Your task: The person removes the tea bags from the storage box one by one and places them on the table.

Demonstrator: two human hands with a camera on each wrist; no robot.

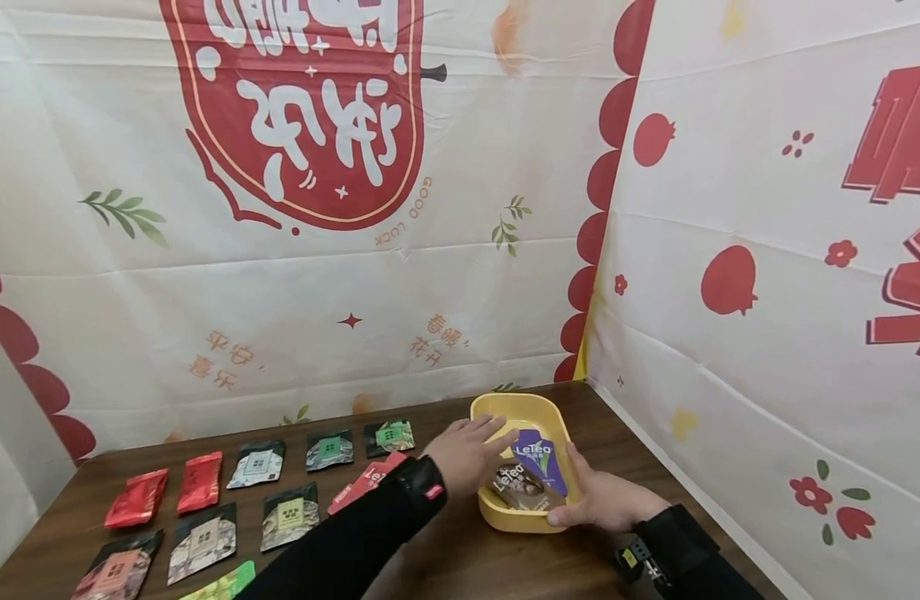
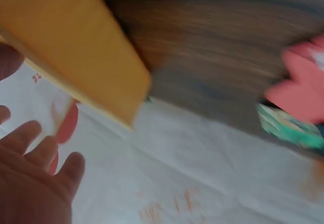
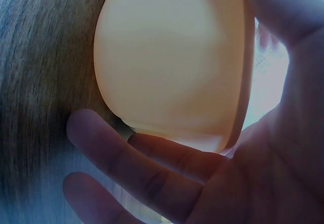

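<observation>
A yellow plastic tray [image 1: 517, 410] sits on the wooden table near the right wall, with a purple LeTea packet [image 1: 542, 460] and a brown LeTea packet [image 1: 522, 487] inside. My right hand [image 1: 601, 497] grips the tray's near right corner, thumb over the rim and fingers under it; in the right wrist view my fingers [image 3: 152, 168] lie against the tray's underside [image 3: 172, 57]. My left hand [image 1: 467, 450] hovers with straight, spread fingers over the tray's left rim, holding nothing. In the blurred left wrist view its fingers [image 2: 30, 158] show beside the tray [image 2: 71, 42].
Several tea packets lie in rows on the table [image 1: 445, 558] to the left: red ones [image 1: 137, 497], dark ones [image 1: 257, 463], and a red packet [image 1: 366, 482] under my left forearm. Printed cloth walls [image 1: 767, 292] close the back and right side.
</observation>
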